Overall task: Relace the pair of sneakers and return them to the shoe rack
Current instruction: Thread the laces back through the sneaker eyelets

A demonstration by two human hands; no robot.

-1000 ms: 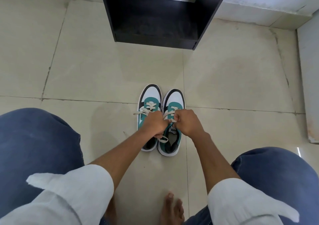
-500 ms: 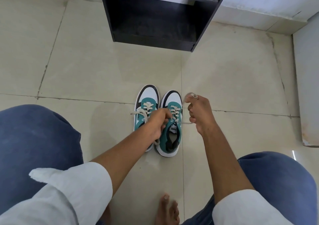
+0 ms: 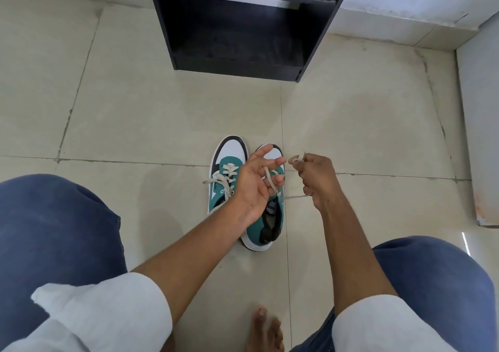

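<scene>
Two teal, white and black sneakers stand side by side on the tiled floor, toes pointing away from me. The left sneaker has cream laces hanging loose to its left. Over the right sneaker my left hand is palm up with its fingers spread, and a cream lace lies across them. My right hand, just right of the shoe, is closed on the other lace strand, whose end sticks out above the fist. The black shoe rack stands on the floor beyond the shoes.
My knees in blue jeans sit low at the left and right. A bare foot rests on the floor below the shoes. A white wall or panel runs along the right edge.
My right hand has drawn its lace strand out to the right of the shoe. My left hand has lifted off the shoe's tongue, turned palm up and spread its fingers.
</scene>
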